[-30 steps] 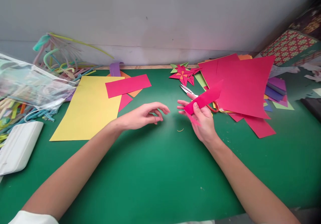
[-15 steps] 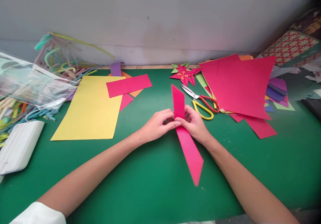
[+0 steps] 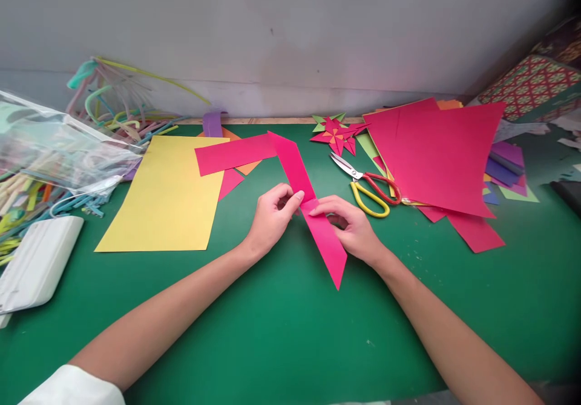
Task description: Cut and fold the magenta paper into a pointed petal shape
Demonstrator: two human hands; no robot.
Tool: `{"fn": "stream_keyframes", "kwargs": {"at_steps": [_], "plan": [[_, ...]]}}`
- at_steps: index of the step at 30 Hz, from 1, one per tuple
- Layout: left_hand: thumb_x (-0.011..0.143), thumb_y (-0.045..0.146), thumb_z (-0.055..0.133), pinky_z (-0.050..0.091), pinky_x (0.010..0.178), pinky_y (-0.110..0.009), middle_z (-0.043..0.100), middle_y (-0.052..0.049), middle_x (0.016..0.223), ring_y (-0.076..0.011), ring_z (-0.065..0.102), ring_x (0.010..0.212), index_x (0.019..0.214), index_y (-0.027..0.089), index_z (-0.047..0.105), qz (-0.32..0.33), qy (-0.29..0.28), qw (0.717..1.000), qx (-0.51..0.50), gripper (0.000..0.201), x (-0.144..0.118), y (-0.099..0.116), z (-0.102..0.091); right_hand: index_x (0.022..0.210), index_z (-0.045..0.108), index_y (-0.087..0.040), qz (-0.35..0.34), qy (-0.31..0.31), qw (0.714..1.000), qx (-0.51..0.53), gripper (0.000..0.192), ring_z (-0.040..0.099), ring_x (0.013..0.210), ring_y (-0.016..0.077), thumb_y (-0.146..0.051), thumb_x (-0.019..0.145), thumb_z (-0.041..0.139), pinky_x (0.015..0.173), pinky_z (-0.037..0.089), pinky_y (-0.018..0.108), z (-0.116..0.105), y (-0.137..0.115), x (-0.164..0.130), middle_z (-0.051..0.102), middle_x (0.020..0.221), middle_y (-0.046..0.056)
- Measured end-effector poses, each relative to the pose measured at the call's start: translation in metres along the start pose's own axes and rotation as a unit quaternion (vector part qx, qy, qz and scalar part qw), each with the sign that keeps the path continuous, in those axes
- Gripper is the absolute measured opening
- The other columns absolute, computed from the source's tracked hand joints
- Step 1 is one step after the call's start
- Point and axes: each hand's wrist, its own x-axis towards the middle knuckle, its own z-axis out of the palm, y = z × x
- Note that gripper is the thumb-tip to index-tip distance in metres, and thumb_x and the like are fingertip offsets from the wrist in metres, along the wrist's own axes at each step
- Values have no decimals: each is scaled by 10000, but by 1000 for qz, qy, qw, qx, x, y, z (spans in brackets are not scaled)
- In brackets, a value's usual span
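Note:
A long pink-red paper strip [image 3: 324,235] with slanted ends is held over the table between my two hands. A crease crosses it near the middle. My left hand [image 3: 275,214] pinches its left edge at the crease between thumb and fingers. My right hand [image 3: 351,226] grips the strip from the right, fingers on its face just below the crease. Beyond them, the strip's upper end overlaps in view a red paper rectangle [image 3: 233,154], which lies partly on a yellow sheet [image 3: 158,199]. Scissors [image 3: 363,181] with red and yellow handles lie right of my hands, blades partly apart.
Folded paper stars [image 3: 336,135] lie at the back beside a stack of red sheets [image 3: 436,157]. At left are a clear plastic bag [image 3: 59,144], several pipe cleaners [image 3: 131,120] and a white device [image 3: 40,266]. A grey wall [image 3: 290,29] stands behind the green table [image 3: 254,332].
The strip has tilted, its upper end swinging left and its lower end rising leftward. My hands have moved apart a little, the left one shifting left; the crease is now visible.

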Motion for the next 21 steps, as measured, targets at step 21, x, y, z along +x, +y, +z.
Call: {"fn": "stream_keyframes", "kwargs": {"at_steps": [21], "plan": [[873,425,802,575,582,-273,731,-53,830,-159,676,679,961,139,699,-29,-30,985,-165,316,3,-12,2,1065,724,-279,23,42,998,30,242,716,1023,247,-300,864,858,857,619,374,-7,-4,4,709,1172,61]]}}
